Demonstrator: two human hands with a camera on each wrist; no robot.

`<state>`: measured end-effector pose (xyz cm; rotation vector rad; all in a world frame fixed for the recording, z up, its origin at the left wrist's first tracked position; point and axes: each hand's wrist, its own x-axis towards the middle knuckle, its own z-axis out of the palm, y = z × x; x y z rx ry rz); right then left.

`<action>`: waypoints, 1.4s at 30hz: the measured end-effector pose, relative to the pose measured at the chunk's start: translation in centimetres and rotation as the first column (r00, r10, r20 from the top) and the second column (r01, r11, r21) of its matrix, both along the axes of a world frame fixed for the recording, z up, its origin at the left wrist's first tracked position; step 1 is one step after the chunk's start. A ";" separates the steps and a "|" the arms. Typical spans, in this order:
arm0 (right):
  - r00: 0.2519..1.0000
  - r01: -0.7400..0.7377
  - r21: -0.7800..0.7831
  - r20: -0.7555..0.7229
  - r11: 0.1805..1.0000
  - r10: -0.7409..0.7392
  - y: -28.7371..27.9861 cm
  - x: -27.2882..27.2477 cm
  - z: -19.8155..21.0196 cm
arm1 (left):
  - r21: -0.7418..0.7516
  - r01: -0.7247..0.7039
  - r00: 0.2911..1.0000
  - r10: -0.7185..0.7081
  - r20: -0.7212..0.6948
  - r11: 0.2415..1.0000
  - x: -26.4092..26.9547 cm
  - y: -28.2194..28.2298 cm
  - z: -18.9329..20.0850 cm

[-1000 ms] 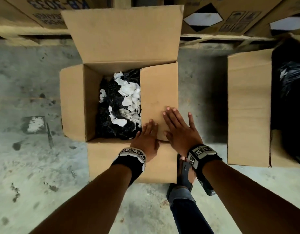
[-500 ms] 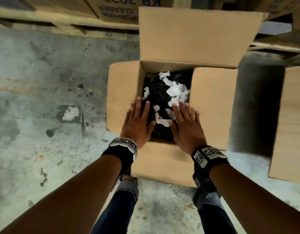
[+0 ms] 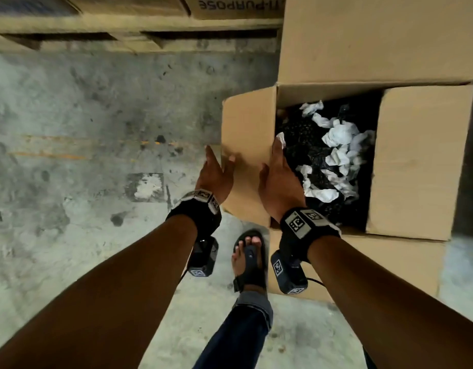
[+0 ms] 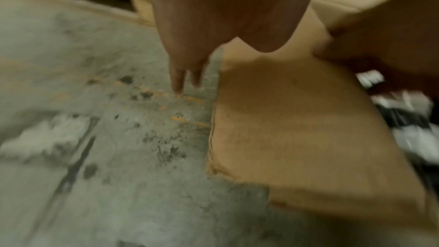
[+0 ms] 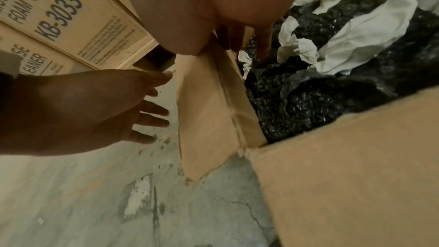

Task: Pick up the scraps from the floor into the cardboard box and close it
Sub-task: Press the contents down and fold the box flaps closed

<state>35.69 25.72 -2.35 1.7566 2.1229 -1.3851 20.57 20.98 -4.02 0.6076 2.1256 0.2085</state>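
Box (image 3: 416, 166) on the floor (image 3: 83, 115), open, stuffed with white scraps (image 3: 339, 145) over black wrap (image 3: 299, 139). Far flap (image 3: 376, 35) upright, right flap (image 3: 419, 161) folded inward, left flap (image 3: 247, 158) sticking outward. Left hand (image 3: 216, 174) outside the left flap, fingers straight and spread, gripping nothing; contact with the flap unclear. Right hand (image 3: 279, 182) at that flap's fold, fingers extended along the box edge, holding nothing. Printed cartons (image 5: 59, 16) stacked beyond. Sandalled foot (image 3: 248, 259) beside the near flap (image 3: 376, 262).

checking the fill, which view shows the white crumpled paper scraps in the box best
Head view: the white crumpled paper scraps lie unobstructed on black plastic. Right wrist shows some close up, cropped; left wrist only a blurred edge.
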 end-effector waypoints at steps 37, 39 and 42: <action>0.782 -0.502 0.116 0.485 0.857 0.392 6.5 26.6 1.0 | -0.201 0.825 0.495 -0.847 -0.195 0.529 16.3 3.5 3.3; 0.784 -0.494 0.111 0.485 0.862 0.387 6.5 26.3 0.9 | -0.230 0.823 0.479 -0.851 -0.214 0.520 16.5 3.6 3.4; 0.802 -0.477 0.104 0.458 0.873 0.384 6.5 26.2 1.5 | -0.185 0.808 0.522 -0.826 -0.213 0.559 17.0 3.9 4.3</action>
